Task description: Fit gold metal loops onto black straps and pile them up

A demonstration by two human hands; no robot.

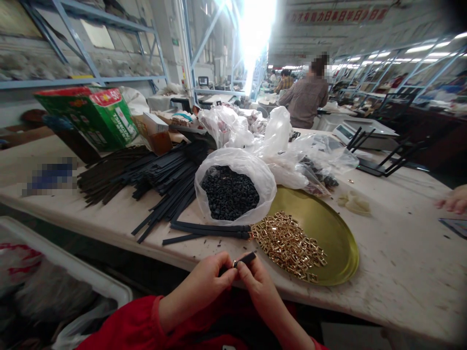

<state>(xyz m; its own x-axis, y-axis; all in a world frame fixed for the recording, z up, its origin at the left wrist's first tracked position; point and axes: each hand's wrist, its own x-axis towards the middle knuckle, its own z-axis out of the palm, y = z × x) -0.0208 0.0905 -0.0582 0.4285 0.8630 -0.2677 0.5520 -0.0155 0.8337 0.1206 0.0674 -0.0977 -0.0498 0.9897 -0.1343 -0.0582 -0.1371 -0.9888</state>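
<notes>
Between my hands is a dark strap [247, 258] with a small gold buckle [234, 264] on it, held just off the table's front edge. My left hand [215, 273] pinches it at the buckle. The fingers of my right hand [254, 275] close on the strap beside the buckle, its short end poking up past them. Beyond my hands lie a few straps [207, 230] whose right ends reach gold buckles. A gold tray [339, 248] carries a heap of gold buckles [288, 243]. Left of it, a white plastic bag [268, 182] stands full of small black loops [229, 194].
Bundles of dark straps [160, 170] spread over the table's left part. A green and red box [91, 116] and clear plastic bags [277, 131] stand behind. Another person's hand [454, 200] rests at the far right. A white bin [73, 257] is at lower left.
</notes>
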